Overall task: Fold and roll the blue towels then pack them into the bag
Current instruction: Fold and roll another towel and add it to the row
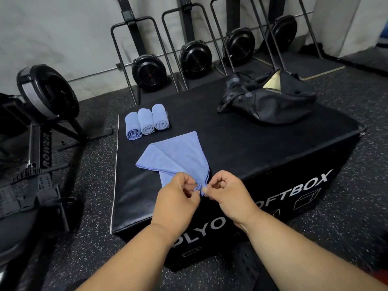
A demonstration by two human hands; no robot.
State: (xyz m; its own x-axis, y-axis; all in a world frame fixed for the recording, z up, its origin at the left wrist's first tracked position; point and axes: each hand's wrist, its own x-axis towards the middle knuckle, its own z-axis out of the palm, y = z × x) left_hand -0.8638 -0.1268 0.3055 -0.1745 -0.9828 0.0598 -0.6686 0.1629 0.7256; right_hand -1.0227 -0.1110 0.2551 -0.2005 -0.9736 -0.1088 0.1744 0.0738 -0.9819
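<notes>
A blue towel lies half folded on the black plyo soft box, one layer doubled over another. Its near corner is lifted at the box's front edge. My left hand and my right hand both pinch that corner, close together with fingers curled. Three rolled blue towels lie side by side at the box's far left. The black bag sits slumped at the far right of the box, its mouth open and a pale lining showing.
A rowing machine stands on the speckled rubber floor to the left. Several black fan-wheel machines on metal frames line the wall behind the box. Bare box top lies between the towels and the bag.
</notes>
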